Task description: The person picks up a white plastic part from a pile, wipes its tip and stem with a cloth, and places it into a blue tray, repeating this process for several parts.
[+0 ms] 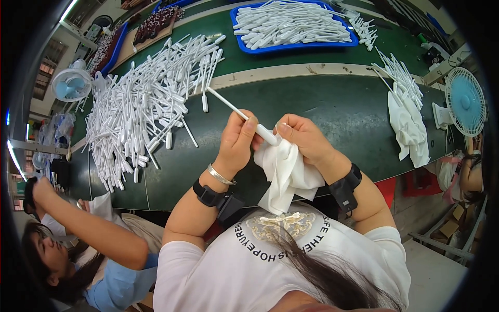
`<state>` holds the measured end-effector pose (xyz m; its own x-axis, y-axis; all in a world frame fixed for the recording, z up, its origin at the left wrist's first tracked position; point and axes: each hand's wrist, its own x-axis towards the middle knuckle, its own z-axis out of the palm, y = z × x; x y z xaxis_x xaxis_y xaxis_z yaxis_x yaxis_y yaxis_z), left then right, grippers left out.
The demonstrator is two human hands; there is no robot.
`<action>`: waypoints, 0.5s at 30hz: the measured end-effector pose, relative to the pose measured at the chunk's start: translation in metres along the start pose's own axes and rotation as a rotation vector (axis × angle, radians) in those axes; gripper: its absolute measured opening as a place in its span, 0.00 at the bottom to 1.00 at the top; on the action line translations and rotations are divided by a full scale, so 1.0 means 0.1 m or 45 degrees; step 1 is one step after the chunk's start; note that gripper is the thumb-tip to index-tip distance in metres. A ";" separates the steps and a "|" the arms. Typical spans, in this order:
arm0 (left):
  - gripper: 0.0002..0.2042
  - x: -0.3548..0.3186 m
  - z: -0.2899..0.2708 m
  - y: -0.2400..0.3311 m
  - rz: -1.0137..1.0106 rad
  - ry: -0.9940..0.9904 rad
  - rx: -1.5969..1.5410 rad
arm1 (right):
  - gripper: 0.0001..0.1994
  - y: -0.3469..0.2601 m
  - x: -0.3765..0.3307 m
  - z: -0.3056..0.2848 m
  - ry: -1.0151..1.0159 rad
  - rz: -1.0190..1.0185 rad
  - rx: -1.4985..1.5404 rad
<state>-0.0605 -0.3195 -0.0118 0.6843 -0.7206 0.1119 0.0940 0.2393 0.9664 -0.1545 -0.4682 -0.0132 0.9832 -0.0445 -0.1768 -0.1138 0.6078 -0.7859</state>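
White plastic stick (236,110), long and thin with a thicker rounded end, is held above the green counter (322,112), slanting up to the left. Left hand (236,139) is closed around its shaft, and right hand (304,136) is closed on a soft, crumpled white cloth (285,174) pressed against the stick's thick end. A silver bracelet and dark wristbands sit on the wrists. To the left lies a big loose heap of sticks (145,106), smooth and alike. A blue tray (291,48) farther back holds more. At right, a second cloth (410,130) lies beside a smaller bunch, near a blue fan (465,101). Another person's arm (83,218) reaches in at lower left
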 end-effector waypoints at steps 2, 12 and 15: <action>0.05 0.01 -0.03 0.02 0.048 0.025 -0.023 | 0.08 -0.05 -0.02 0.00 -0.065 0.082 -0.110; 0.05 0.00 -0.02 0.16 0.129 0.047 0.158 | 0.09 -0.13 -0.03 0.00 0.005 -0.120 -0.585; 0.03 0.04 -0.28 0.35 0.027 0.295 -0.137 | 0.08 -0.25 -0.05 -0.10 0.069 -0.353 -1.080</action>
<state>-0.0342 -0.2961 0.0157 0.8334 -0.5490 0.0637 0.1459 0.3296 0.9328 -0.1580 -0.4916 0.0014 0.9855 -0.1527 0.0736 0.0387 -0.2203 -0.9747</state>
